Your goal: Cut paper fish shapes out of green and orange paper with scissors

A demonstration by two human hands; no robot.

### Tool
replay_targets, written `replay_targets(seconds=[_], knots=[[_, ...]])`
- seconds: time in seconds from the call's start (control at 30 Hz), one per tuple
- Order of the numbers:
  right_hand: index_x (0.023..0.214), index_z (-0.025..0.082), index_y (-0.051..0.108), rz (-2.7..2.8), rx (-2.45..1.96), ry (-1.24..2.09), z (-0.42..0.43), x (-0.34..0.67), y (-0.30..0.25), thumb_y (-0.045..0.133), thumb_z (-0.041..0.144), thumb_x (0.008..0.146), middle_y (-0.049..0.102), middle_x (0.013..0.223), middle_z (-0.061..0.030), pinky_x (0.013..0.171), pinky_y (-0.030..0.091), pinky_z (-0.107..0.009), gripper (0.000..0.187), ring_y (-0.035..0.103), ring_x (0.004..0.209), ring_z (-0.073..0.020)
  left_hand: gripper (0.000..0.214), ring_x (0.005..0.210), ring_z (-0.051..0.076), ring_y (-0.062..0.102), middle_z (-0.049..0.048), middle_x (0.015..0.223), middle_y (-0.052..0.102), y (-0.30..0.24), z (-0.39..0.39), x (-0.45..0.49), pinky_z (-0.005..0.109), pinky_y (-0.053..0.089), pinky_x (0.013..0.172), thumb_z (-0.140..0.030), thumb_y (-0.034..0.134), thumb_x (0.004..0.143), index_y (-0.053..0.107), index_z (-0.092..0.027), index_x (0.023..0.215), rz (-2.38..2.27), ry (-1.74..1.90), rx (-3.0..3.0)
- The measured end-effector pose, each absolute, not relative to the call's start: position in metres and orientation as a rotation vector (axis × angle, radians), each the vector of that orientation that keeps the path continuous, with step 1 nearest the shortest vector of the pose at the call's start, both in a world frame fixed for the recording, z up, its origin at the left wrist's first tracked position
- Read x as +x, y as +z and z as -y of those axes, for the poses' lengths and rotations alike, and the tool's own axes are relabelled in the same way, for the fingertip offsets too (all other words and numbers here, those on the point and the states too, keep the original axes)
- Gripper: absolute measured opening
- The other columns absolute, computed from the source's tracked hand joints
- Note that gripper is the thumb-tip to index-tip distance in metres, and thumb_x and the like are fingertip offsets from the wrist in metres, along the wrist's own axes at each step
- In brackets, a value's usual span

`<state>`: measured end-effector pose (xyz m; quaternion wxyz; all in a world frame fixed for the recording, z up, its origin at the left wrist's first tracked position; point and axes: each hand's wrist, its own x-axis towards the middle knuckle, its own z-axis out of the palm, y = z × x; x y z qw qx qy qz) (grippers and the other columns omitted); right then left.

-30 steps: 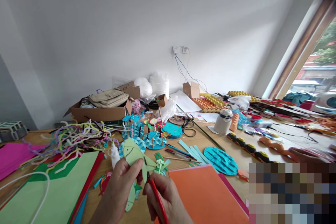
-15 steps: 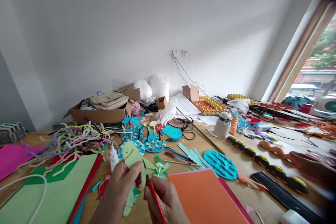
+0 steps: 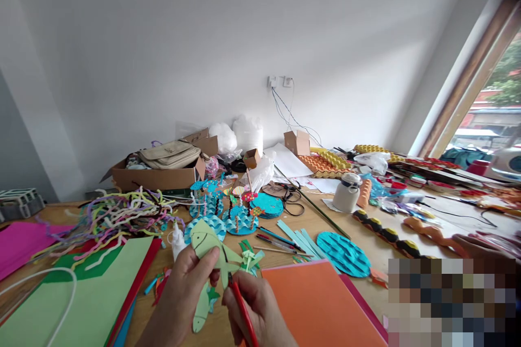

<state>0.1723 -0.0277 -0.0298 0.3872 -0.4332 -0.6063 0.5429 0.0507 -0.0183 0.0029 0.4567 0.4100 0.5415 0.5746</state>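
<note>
My left hand (image 3: 193,276) pinches a pale green paper fish (image 3: 204,239) with a pen-drawn eye and gill line, thumb on top. In my right hand (image 3: 256,295) are red-handled scissors (image 3: 243,303), their blades at the tail part of the fish. The lower blade is largely hidden by the paper. Beneath my hands a second green fish cutout (image 3: 200,312) lies on the table. Green paper scraps (image 3: 249,256) lie just beyond my right hand. A white glue bottle (image 3: 177,244) stands behind my left hand.
Orange paper (image 3: 317,301) lies at right, light green paper (image 3: 97,293) at left. Pipe cleaners (image 3: 134,222) heap at the left. Farther back are blue sea-themed crafts (image 3: 240,222), a blue corrugated oval (image 3: 342,254), pens (image 3: 280,243) and a cardboard box (image 3: 158,178). A blurred patch covers the lower right.
My hands, the fish and the scissors hold nearly the same pose. The view has shifted very slightly. A pixelated patch now covers the lower right corner.
</note>
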Motion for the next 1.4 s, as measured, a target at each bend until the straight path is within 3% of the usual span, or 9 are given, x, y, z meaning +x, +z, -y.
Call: replay_targets(seconds=[0.73,1.07,1.4], knots=[[0.059,0.02,0.041,1.64,-1.027,1.318,0.023,0.177,-0.035,0.049,0.07,0.078,0.035,0.043,0.0075,0.033,0.028,-0.015,0.054,0.036,0.035,-0.0056,0.027,0.055,0.016,0.051,-0.0057,0.049,0.055,-0.008,0.015,0.043,0.028,0.042,0.056,-0.044,0.067,0.062,0.052,-0.023,0.057,-1.316,1.395,0.994],[0.062,0.02,0.042,1.61,-1.055,1.37,0.026,0.177,-0.032,0.053,0.054,0.082,0.038,0.043,0.0081,0.037,0.031,-0.015,0.041,0.035,0.037,-0.0057,0.027,0.045,0.012,0.046,-0.0075,0.044,0.051,-0.002,0.019,0.047,0.023,0.037,0.048,-0.041,0.064,0.069,0.051,-0.022,0.055,-1.27,1.391,1.041],[0.059,0.021,0.04,1.58,-1.059,1.402,0.025,0.175,-0.031,0.052,0.053,0.08,0.035,0.04,0.0094,0.035,0.028,-0.015,0.041,0.033,0.034,-0.0049,0.024,0.049,0.013,0.048,-0.0068,0.047,0.053,-0.002,0.019,0.047,0.024,0.039,0.05,-0.039,0.063,0.069,0.051,-0.023,0.057,-1.255,1.382,1.075]])
